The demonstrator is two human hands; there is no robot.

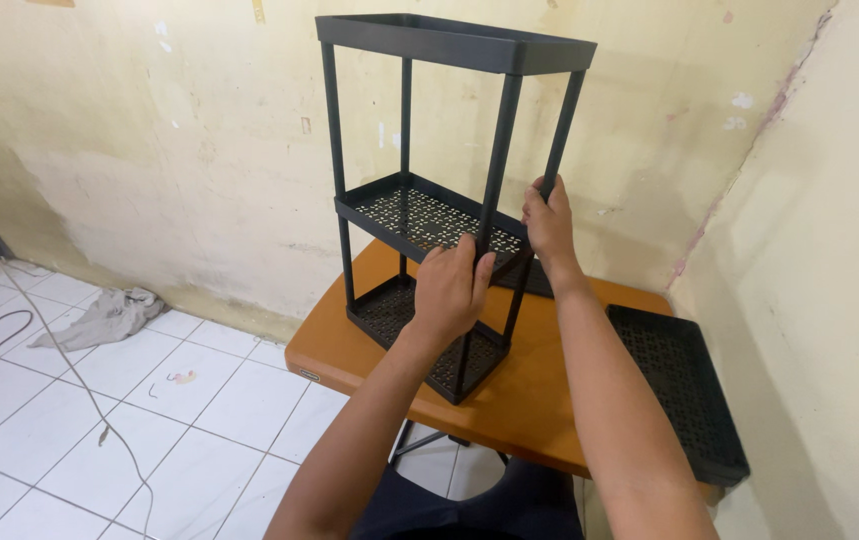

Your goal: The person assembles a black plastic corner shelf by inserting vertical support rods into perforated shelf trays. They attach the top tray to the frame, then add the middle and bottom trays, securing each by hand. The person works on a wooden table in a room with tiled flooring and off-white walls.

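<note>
Rack stands three tiers tall on our table. Left hand wraps a front post, right hand clasps another; one spare tray lies unfitted.

Walls hem the rack; floor side lies open.
</note>
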